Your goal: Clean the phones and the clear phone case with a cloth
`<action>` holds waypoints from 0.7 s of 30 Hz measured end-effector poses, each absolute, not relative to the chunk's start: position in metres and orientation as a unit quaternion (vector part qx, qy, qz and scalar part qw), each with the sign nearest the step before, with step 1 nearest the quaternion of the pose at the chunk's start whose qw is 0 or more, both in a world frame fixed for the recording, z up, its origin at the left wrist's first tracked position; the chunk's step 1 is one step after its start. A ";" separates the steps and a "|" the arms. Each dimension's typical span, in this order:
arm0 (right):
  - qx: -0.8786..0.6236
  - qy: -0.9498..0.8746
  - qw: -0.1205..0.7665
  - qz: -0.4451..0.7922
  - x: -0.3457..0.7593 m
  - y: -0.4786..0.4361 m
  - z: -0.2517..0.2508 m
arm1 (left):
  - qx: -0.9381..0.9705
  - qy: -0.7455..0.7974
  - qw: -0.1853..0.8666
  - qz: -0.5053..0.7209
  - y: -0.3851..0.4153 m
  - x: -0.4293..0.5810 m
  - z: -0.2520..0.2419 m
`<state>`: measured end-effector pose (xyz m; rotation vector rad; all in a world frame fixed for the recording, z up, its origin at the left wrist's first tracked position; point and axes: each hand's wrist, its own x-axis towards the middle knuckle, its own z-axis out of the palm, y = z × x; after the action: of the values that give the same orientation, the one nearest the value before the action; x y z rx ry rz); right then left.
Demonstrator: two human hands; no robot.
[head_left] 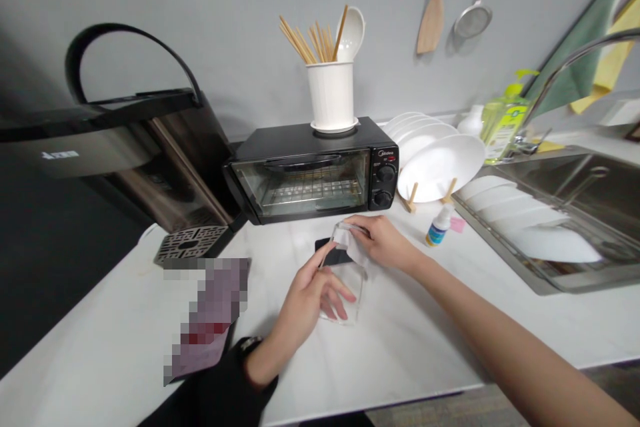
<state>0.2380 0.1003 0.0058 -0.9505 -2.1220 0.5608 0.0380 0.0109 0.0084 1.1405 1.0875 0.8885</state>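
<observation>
A clear phone case (354, 280) is held above the counter in my left hand (305, 290), whose fingers show through the see-through plastic. My right hand (383, 240) pinches a thin white tissue or cloth (342, 236) at the case's upper end. Its fingertips are partly hidden behind the case edge. Just behind the case, a flat dark object (323, 244), perhaps a phone, lies on the white counter (415, 340), mostly covered by my hands and the case.
A toaster oven (310, 180) stands behind my hands, bearing a white utensil holder (331, 93). A small spray bottle (439, 225) is to the right, near racked plates (440, 167) and the sink (530, 283). On the left are a dark machine (165, 167) and a pixelated flat item (215, 313).
</observation>
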 end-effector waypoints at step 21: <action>-0.376 -0.790 0.399 0.274 0.239 0.104 0.005 | 0.499 0.467 0.615 0.393 0.010 0.038 0.009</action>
<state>0.2391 0.1039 0.0049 -0.9508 -2.0009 0.6936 0.0377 0.0101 0.0092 1.1502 1.0762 0.9057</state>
